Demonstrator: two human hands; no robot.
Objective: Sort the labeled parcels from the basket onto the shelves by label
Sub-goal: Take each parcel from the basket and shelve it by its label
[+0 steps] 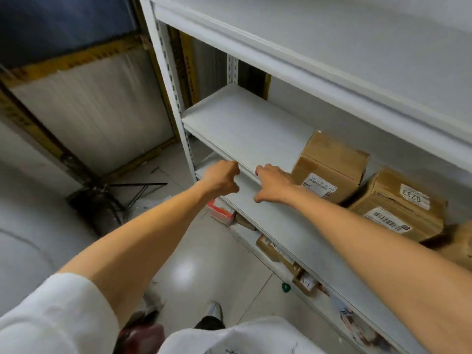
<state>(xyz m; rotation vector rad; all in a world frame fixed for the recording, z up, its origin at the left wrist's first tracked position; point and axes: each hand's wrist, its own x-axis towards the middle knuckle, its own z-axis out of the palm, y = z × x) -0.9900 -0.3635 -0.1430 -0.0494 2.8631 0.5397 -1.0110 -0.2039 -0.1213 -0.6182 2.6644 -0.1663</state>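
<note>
**Both hands at the middle shelf's front edge, parcels sitting to the right**

A white metal shelving unit is filling the right side. A glossy tiled floor is showing below it. A framed panel is leaning at the left, with a folded black stand lying at its foot.

Three brown cardboard parcels are sitting on the middle shelf, right of the hands.
- The second parcel is carrying a barcode label and a handwritten tag reading like Q233.
- The nearest parcel is showing a white barcode label on its front.
- The third parcel is peeking in at the frame edge.

More parcels are lying on the lower shelf, mostly hidden.

The right hand is resting on the shelf just beside the nearest parcel, fingers bent and relaxed, thumb apart, holding nothing. The left hand is hovering at the shelf edge, fingers curled together into the palm, holding nothing.
</note>
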